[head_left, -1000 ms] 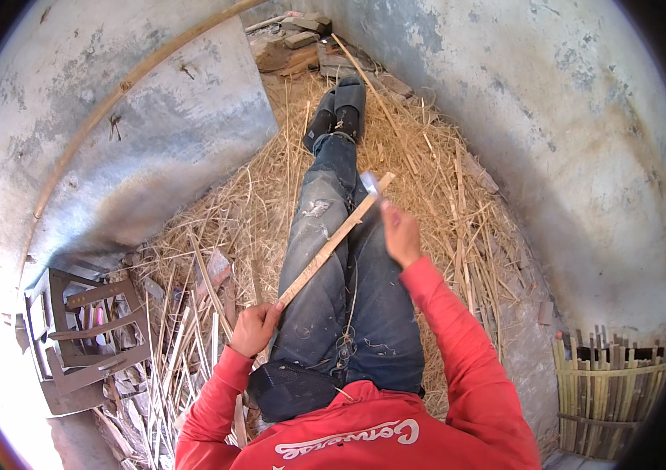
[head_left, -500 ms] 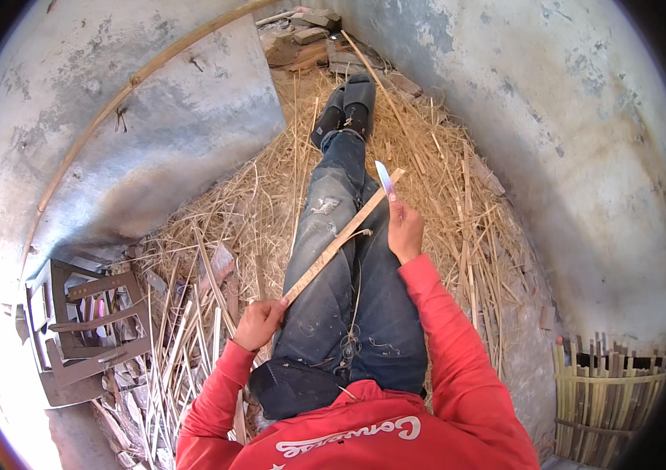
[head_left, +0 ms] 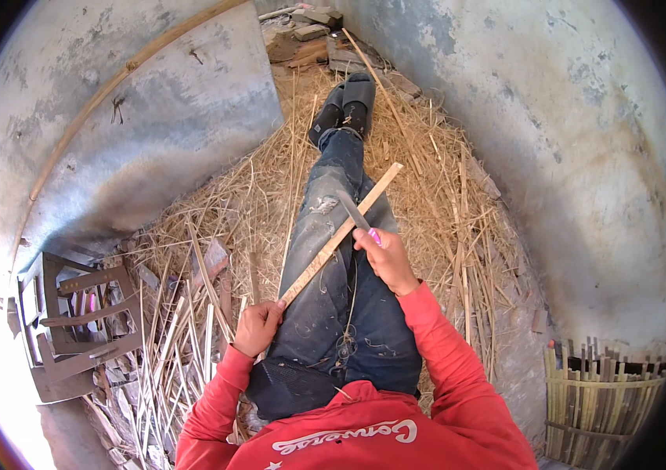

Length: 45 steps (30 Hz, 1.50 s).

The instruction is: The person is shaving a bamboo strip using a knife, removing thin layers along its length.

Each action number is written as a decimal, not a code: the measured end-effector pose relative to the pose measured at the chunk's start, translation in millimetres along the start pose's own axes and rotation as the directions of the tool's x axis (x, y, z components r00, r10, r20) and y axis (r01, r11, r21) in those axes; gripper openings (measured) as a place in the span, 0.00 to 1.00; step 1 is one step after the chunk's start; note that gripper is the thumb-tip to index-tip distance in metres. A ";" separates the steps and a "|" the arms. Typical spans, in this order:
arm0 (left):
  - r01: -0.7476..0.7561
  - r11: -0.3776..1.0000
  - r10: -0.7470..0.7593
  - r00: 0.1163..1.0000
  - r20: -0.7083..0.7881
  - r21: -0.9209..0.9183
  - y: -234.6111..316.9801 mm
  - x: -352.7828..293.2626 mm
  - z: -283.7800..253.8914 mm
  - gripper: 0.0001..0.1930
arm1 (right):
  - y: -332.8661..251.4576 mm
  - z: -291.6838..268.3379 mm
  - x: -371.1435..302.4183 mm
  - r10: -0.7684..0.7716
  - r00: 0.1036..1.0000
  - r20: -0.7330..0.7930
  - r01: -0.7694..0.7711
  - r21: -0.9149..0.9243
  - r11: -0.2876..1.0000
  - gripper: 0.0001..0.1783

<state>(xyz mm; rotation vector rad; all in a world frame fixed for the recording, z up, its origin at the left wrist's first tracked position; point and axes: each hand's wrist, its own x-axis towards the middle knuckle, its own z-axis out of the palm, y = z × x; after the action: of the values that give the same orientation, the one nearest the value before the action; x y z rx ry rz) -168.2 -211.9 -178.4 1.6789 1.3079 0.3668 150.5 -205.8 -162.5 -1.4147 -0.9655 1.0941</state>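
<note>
A flat, pale bamboo strip (head_left: 325,254) slants across my outstretched legs, from my left thigh up to the far right. Its near end is pinched in my left hand (head_left: 258,327), closed beside the thigh. My right hand (head_left: 385,258) is wrapped round the pink handle of a knife (head_left: 358,211). The knife's blade crosses the strip a little below its far end, pointing up and left; whether it cuts in cannot be made out. Thin shavings (head_left: 346,345) lie on my dark jeans (head_left: 384,329).
Straw and shavings (head_left: 427,188) cover the floor around my legs. Loose split strips (head_left: 168,352) lie at the left, beside a brown wooden frame (head_left: 86,313). A woven slat basket (head_left: 603,399) stands at the lower right. Bare walls (head_left: 568,141) rise on both sides; a long pole (head_left: 82,117) leans at the left.
My right hand has moved down and left with the knife, bringing the blade from beside the strip's far end to across it. A curled shaving no longer hangs at the strip's middle.
</note>
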 end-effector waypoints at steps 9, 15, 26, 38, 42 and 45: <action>-0.059 0.989 0.078 0.988 -0.133 0.137 5.8 -5.3 9.2 0.24 | 11.8 31.2 -14.3 -0.264 0.964 -0.027 0.236 -0.370 0.899 0.19; -0.091 0.986 0.117 0.974 -0.193 0.138 12.6 -6.4 12.6 0.23 | 9.3 45.8 -25.2 -0.306 0.943 -0.130 0.249 -0.334 0.909 0.14; -0.050 0.987 0.077 0.981 -0.176 0.153 12.4 -2.0 11.9 0.24 | -5.7 44.0 -33.7 -0.325 0.936 0.135 0.349 -0.231 0.908 0.12; 0.141 0.984 -0.128 0.985 0.116 -0.111 -3.6 -6.1 -15.9 0.29 | -4.1 -46.9 15.9 -0.341 0.887 -0.310 0.123 -0.555 0.823 0.25; 0.211 0.966 -0.192 0.972 0.138 -0.146 -1.9 -10.8 -16.0 0.29 | -8.1 -23.1 12.0 -0.412 0.898 -0.152 0.247 -0.601 0.760 0.23; 0.248 0.944 -0.211 0.962 0.176 -0.220 0.5 -11.2 -13.7 0.29 | -4.7 0.4 -10.1 -0.321 0.931 0.173 0.357 -0.614 0.704 0.23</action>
<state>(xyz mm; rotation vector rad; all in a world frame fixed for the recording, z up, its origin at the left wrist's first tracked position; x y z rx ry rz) -182.0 -215.1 -167.7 1.3097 1.2766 0.2438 147.5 -214.9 -156.7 -1.6446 -1.6759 0.5274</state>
